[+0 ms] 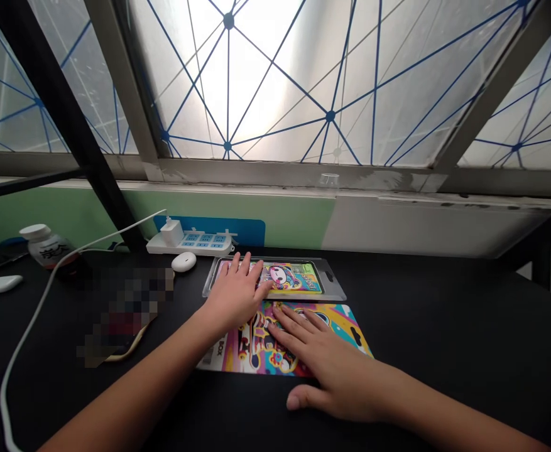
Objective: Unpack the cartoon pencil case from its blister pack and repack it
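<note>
My left hand [235, 294] lies flat with fingers spread, reaching onto the left part of a clear plastic blister package [303, 279] that holds a colourful cartoon print. My right hand [325, 361] rests flat, fingers stretched out, on a colourful printed card [345, 326] lying on the black table just in front of the package. Neither hand grips anything. Both forearms come in from the lower edge of the view.
A white power strip [195, 241] with a plugged charger and white cable [30, 326] sits at the back. A white earbud case [183, 261], a small bottle [49, 246], another white object [0, 284] and a blurred patch [124, 314] lie left. A window sill runs behind.
</note>
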{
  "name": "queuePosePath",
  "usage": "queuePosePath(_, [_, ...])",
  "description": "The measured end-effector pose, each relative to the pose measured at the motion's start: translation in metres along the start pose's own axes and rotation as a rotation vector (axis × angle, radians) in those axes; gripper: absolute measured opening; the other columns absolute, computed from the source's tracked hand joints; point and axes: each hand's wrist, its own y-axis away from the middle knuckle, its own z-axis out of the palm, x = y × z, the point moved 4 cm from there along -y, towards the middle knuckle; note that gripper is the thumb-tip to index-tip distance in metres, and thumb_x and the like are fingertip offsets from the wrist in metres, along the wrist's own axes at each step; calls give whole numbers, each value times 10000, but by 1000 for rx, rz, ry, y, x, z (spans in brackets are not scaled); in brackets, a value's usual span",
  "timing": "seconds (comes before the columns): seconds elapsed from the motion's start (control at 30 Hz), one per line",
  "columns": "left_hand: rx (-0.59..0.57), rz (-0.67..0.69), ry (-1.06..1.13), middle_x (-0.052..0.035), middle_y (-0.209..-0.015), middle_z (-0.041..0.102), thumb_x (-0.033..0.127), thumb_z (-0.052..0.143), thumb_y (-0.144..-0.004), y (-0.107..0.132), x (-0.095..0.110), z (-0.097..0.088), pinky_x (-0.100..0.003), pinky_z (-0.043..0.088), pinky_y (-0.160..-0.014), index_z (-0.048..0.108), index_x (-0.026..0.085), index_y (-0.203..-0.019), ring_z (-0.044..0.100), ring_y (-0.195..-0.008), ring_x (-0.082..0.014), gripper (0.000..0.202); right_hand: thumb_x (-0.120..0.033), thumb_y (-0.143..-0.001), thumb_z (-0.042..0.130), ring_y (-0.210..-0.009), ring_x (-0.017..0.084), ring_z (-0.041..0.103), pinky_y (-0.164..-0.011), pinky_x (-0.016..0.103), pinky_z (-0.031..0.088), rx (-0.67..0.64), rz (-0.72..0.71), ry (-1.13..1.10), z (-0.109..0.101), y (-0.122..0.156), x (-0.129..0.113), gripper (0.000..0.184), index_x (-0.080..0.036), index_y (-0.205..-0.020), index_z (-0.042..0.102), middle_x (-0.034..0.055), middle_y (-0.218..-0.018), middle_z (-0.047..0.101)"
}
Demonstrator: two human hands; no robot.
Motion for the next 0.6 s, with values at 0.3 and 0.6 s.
queuePosePath(0.3, [44,9,21,-116,-1622,285,593,298,-1000,5,-26,1,-564,203,-1175,394,279,-1527,208,-1508,-339,621,-526,-935,572,-1071,325,539,-936,509,441,383,207,136,-5,-3,11,450,-171,-1209,611,139,-1168,611])
queuePosePath(0.6, [43,13,38,-96,-1615,313,587,332,-992,4,-25,-2,-579,217,-1162,417,343,-1507,231,-1496,-369,577,-553,-915,587,-1058,321,518,-892,484,427,464,219,195,-2,-1,11,434,-195,-1161,571,118,-1152,585])
